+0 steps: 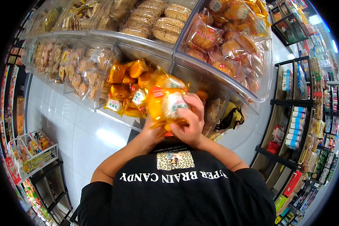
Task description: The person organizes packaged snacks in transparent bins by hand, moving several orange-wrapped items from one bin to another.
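Observation:
Close to my chest I hold wrapped bread packs in shiny yellow-orange film, blurred in part. My right hand grips them from the right, thumb and fingers bent round the film. At their lower left is my left hand, its fingers mostly hidden behind the packs. Another yellow pack lies just beyond; whether it is also held I cannot tell. Similar bread packs fill the clear bin to the left of my hands. How many packs I hold is unclear.
Above, a clear plastic display tier holds sesame-coated pastries and bagged round cakes. More bagged snacks fill bins at left. A white wire basket stands lower left; dark-framed shelves line the right.

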`<state>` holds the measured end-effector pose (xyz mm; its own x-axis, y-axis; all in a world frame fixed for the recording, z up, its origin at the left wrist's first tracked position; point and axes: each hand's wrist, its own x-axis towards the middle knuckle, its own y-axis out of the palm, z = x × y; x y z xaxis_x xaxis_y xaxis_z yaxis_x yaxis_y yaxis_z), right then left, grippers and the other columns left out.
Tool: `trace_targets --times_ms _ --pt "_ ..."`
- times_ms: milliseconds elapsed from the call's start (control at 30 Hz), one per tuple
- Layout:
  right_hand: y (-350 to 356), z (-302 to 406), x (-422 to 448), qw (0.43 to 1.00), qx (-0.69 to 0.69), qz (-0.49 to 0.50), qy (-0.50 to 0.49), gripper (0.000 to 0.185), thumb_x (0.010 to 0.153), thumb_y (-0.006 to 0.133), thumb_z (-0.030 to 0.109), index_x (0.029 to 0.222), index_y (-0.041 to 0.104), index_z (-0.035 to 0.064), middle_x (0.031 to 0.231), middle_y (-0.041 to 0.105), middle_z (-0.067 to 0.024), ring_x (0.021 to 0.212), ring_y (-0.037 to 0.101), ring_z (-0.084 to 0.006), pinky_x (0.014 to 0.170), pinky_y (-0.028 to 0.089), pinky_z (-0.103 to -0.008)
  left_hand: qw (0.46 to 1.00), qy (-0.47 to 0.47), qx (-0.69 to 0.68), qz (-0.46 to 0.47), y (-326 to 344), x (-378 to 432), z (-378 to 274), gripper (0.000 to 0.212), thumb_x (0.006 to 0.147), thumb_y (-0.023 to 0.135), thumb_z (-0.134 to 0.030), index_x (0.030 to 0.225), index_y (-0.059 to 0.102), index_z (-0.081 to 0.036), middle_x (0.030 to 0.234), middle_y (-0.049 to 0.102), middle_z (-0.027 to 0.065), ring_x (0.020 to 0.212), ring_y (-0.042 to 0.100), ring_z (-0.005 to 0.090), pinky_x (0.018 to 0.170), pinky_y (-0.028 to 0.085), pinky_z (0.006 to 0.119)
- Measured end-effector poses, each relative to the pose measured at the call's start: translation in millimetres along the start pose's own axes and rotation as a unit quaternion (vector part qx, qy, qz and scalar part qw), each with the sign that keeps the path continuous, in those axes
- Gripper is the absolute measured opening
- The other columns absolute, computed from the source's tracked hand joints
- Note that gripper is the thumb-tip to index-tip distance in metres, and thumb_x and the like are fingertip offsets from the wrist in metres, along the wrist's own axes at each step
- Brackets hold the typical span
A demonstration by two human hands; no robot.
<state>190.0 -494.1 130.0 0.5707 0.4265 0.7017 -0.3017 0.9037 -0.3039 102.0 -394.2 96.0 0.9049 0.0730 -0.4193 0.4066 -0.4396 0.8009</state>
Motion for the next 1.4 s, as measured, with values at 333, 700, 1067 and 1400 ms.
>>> trace_targets --times_ms 333,700,1067,1400 --pt "50 -32 66 0.963 0.028 0.244 0.11 0.047 0.073 0.061 0.02 0.116 0.047 0.0084 0.122 0.041 -0.0155 0.111 0.042 -0.0309 0.092 0.036 -0.0346 0.931 0.233 0.167 -0.225 -12 2 -100 0.044 0.088 0.044 -0.017 0.13 0.03 -0.011 0.122 0.044 0.0066 0.109 0.045 0.0198 0.087 0.04 0.034" --pt "-48 -197 -54 0.616 -0.363 0.588 0.379 0.049 0.076 0.055 0.043 0.099 0.058 -0.0008 0.103 0.057 -0.0184 0.097 0.054 -0.0317 0.083 0.042 -0.0383 0.929 -0.26 0.139 -0.225 -77 34 45 0.06 0.078 0.058 -0.026 0.13 0.028 -0.018 0.133 0.027 0.0082 0.117 0.029 0.0279 0.09 0.031 0.048" --pt "-24 -221 -125 0.68 -0.234 0.373 0.587 0.082 0.069 0.05 0.065 0.117 0.047 -0.0018 0.116 0.049 -0.0222 0.108 0.048 -0.0325 0.089 0.038 -0.0356 0.942 -0.261 0.085 -0.191 -189 117 135 0.081 0.074 0.06 -0.044 0.133 0.008 -0.026 0.134 0.027 0.0088 0.122 0.027 0.0291 0.089 0.025 0.056" --pt "22 -161 -128 0.75 -0.015 0.363 0.553 0.051 0.081 0.05 0.039 0.125 0.04 0.0137 0.111 0.052 -0.021 0.103 0.05 -0.0333 0.085 0.04 -0.0358 0.918 -0.322 0.111 -0.203 -168 119 113 0.081 0.072 0.059 -0.054 0.132 0.011 -0.029 0.122 0.04 0.0086 0.106 0.044 0.0282 0.077 0.039 0.049"
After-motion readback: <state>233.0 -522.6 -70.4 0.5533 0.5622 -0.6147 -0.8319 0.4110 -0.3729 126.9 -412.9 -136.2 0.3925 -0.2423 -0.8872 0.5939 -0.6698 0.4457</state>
